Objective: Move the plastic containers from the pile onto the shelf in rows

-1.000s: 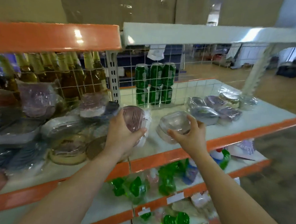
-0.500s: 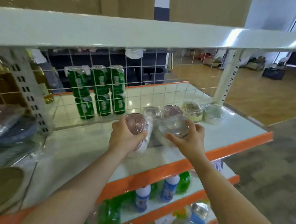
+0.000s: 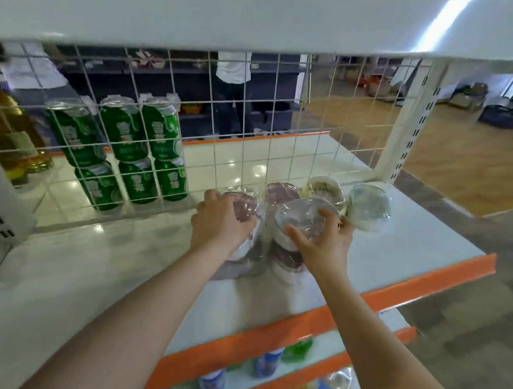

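A white shelf [image 3: 396, 265] with an orange front lip carries the work, backed by a white wire grid [image 3: 253, 133] and roofed by another white shelf board [image 3: 262, 12]; past the grid lies a room with a wood floor and dark furniture, blurred. Behind the grid, toward the shelf's left rear, green cans [image 3: 131, 149] stand stacked two high. Near the shelf's right rear, clear plastic containers sit in a row along the grid: a pink-tinted one [image 3: 281, 191], a yellowish one [image 3: 325, 188] and a clear one [image 3: 368, 208] nearest the right edge. The left hand [image 3: 221, 225] grips a pink-tinted container [image 3: 243, 207], fingers curled round it, just in front of the row. The right hand [image 3: 324, 244] holds a clear container [image 3: 300, 217] with fingers wrapped over its lid, above another container [image 3: 287, 261] resting on the shelf. The shelf's left and front stretches show bare white surface.
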